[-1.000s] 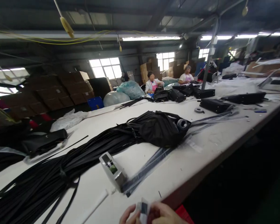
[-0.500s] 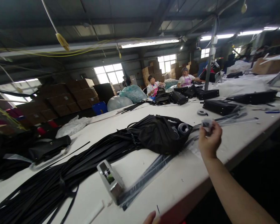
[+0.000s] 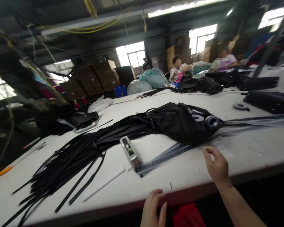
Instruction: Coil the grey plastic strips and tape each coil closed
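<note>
My right hand [image 3: 217, 165] is over the table's near side, thumb and forefinger bent together in a pinch. Whatever they hold, if anything, is too small to make out. Close by lies clear plastic film [image 3: 227, 148]. Just beyond is a black fabric bag [image 3: 180, 124], its mouth showing rolled grey-and-white coils [image 3: 211, 122]. At the table's front edge, my left hand [image 3: 153, 208] has its fingers apart and holds nothing. A grey tape dispenser [image 3: 130, 153] stands farther left. Dark strips in clear plastic [image 3: 165, 159] run from it toward the bag.
A large bundle of black straps [image 3: 85, 151] spreads across the white table [image 3: 123, 195]. A thin white rod [image 3: 104, 184] lies in front. Black bags [image 3: 272, 101] and a small grey roll [image 3: 241, 107] are at right. Two people [image 3: 178, 71] sit across the table.
The view has swung left and down. My right hand has come down to the table, and the small clear piece it held up no longer shows. More of my left hand is visible.
</note>
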Motion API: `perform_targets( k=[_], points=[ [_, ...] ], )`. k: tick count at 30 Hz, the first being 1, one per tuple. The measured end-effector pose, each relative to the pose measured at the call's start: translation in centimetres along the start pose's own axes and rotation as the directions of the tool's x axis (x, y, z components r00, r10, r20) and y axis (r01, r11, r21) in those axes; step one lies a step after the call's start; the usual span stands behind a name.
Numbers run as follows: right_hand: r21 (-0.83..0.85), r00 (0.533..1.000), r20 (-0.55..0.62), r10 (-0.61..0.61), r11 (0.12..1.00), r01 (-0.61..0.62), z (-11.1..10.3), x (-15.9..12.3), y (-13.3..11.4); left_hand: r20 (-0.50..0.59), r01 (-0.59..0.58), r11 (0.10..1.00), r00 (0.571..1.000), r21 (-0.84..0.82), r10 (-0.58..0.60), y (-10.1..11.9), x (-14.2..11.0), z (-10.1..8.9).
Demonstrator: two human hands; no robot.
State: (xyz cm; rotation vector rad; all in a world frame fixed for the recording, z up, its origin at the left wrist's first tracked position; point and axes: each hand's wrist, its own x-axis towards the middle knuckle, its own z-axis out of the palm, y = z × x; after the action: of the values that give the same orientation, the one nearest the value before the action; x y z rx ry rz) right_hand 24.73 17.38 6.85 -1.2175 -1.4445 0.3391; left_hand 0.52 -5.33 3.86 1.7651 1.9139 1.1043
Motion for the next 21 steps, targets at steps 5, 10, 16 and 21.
perform_targets(
  k=[5,10,16,21],
  points=[
    [-0.062,0.885,0.438,0.158,0.987,-0.146,3.5,-8.0,1.7,0.048,0.079,0.979,0.995,0.189,-0.089,-0.4,1.8,-2.7],
    [0.022,0.788,0.615,0.039,0.998,-0.067,5.4,-11.2,-1.1,0.155,0.021,0.835,0.98,0.55,-0.126,-2.7,7.9,-3.0],
    [0.076,0.714,0.698,-0.055,0.997,0.003,4.7,-12.1,-3.7,0.26,-0.023,0.799,0.951,0.601,-0.168,-1.4,13.7,-1.3],
    [-0.01,0.789,0.613,-0.043,0.998,0.062,2.0,-11.6,-4.0,0.325,-0.036,0.806,0.925,0.591,-0.197,0.9,13.2,-2.0]
  ],
)
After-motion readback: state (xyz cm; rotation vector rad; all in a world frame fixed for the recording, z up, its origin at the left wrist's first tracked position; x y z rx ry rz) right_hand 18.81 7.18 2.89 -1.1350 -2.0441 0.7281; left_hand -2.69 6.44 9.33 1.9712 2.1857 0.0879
